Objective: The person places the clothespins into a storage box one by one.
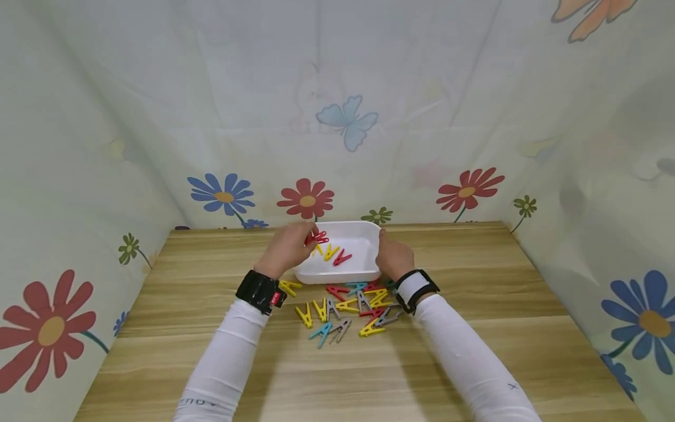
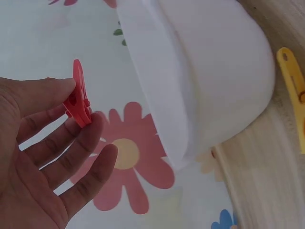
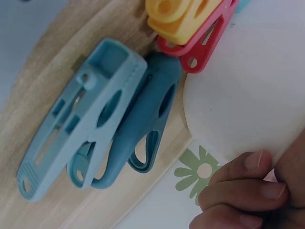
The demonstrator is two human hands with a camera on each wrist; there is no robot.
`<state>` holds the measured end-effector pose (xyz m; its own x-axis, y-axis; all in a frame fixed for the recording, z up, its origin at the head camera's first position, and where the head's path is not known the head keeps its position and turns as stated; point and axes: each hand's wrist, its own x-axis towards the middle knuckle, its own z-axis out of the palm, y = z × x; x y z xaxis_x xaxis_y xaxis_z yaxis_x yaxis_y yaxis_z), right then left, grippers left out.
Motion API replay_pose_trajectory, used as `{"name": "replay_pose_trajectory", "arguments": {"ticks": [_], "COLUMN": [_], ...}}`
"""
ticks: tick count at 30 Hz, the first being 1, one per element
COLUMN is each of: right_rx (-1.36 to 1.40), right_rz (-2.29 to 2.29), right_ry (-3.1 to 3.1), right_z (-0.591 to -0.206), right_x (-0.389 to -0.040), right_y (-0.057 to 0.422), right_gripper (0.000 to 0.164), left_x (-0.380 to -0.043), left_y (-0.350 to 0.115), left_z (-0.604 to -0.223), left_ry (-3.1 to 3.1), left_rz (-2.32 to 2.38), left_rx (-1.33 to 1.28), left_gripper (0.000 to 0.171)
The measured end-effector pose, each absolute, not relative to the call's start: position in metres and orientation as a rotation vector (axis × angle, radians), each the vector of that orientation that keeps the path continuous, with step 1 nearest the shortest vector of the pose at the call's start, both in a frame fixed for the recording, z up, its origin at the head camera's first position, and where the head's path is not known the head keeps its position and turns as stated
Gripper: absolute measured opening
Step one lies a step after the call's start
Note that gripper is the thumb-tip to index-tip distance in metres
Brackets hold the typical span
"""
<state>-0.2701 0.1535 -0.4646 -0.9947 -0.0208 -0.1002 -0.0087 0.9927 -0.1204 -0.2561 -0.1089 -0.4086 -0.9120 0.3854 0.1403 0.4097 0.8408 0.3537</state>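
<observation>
My left hand (image 1: pixel 287 251) pinches a red clothespin (image 2: pixel 79 100) between thumb and fingers, over the left side of a white plastic tub (image 1: pixel 337 278). At the tub's right rim, my right hand (image 1: pixel 395 257) grips the edge; its curled fingers (image 3: pixel 243 193) lie against the white wall in the right wrist view. Inside the tub are a red clothespin (image 1: pixel 341 257) and a yellow clothespin (image 1: pixel 331 252), with another yellow one partly hidden by the left hand.
Several yellow, red, grey and blue clothespins lie in a loose pile in front of the tub, among them a blue clothespin (image 1: pixel 321 333) and a yellow clothespin (image 1: pixel 304 316). The wooden table (image 1: pixel 337 381) meets a flower-printed curtain (image 1: pixel 253 117) at its back and sides.
</observation>
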Motion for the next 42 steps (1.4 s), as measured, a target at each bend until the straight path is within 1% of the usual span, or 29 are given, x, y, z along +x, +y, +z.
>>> {"name": "replay_pose_trajectory", "arguments": {"ticks": [9, 12, 18, 22, 27, 33, 38, 42], "right_rx": [-0.007, 0.000, 0.003, -0.002, -0.017, -0.029, -0.052, -0.048], "right_rz": [-0.196, -0.200, -0.194, -0.180, -0.210, -0.225, -0.230, -0.229], "right_ry": [3.033, 3.032, 3.033, 3.057, 3.046, 3.050, 3.045, 3.039], "right_z": [-0.464, -0.464, -0.463, -0.464, -0.465, -0.465, -0.464, -0.463], "right_x": [-0.268, -0.267, -0.267, -0.268, -0.268, -0.269, -0.271, -0.270], "right_y": [0.153, 0.153, 0.154, 0.155, 0.156, 0.155, 0.155, 0.155], "right_gripper": [0.067, 0.067, 0.067, 0.067, 0.067, 0.066, 0.066, 0.066], "left_x": [-0.262, -0.261, -0.258, -0.251, -0.234, -0.203, -0.173, -0.158], "left_y": [-0.112, -0.113, -0.112, -0.111, -0.112, -0.114, -0.118, -0.120], "left_z": [-0.430, -0.433, -0.431, -0.425, -0.416, -0.409, -0.416, -0.424], "left_ry": [-3.005, -3.025, -3.066, -3.039, -2.974, -2.897, -2.904, -2.933], "left_rz": [-0.574, -0.597, -0.550, -0.468, -0.433, -0.374, -0.376, -0.360], "left_rx": [-0.620, -0.608, -0.641, -0.705, -0.742, -0.826, -0.890, -0.921], "left_gripper": [0.026, 0.034, 0.059, 0.066, 0.064, 0.062, 0.063, 0.062]}}
